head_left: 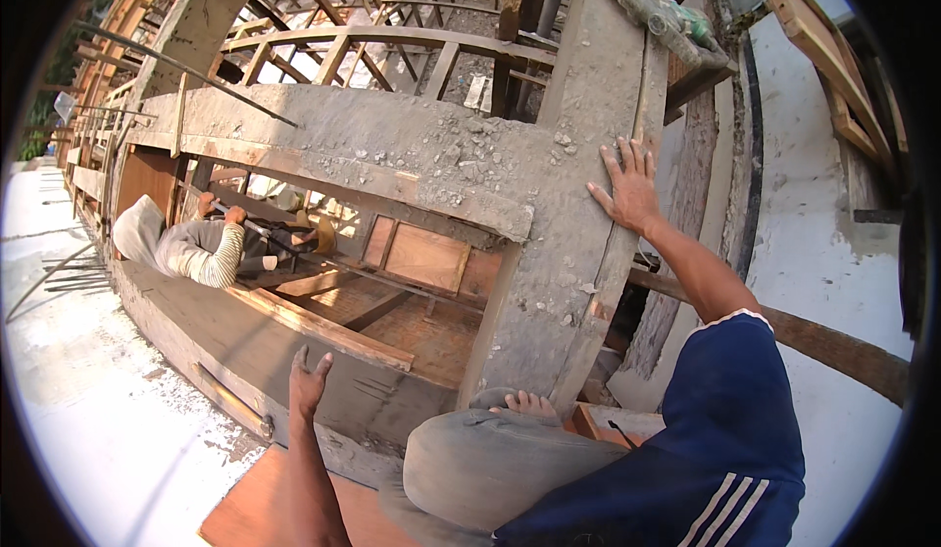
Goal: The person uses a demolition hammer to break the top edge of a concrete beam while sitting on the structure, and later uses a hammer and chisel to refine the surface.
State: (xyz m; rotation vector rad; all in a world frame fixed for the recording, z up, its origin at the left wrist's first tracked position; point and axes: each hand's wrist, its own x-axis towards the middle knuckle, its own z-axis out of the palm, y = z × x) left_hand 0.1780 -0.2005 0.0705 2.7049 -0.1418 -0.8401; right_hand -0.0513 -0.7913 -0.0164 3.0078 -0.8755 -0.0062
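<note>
My right hand [628, 190] lies flat with fingers spread on a grey concrete beam [578, 219] that runs away from me. It holds nothing. My left hand [309, 382] is raised over a second concrete beam [363, 405] on the near left, thumb and fingers apart with nothing in them. Whether it touches that beam I cannot tell. Beyond my right hand, a dusty power tool [667, 23] with a green part rests on the far stretch of the first beam. Broken concrete rubble [470, 155] is strewn over the cross beam [343, 121].
A hooded co-worker [201, 243] crouches at left, gripping a long bar [257, 228]. Wooden planks [314, 326] span the gap between beams. A thin metal rod [186, 72] juts across at upper left. My bent knee [490, 459] is close to the beam. Timber framing [382, 37] lies beyond.
</note>
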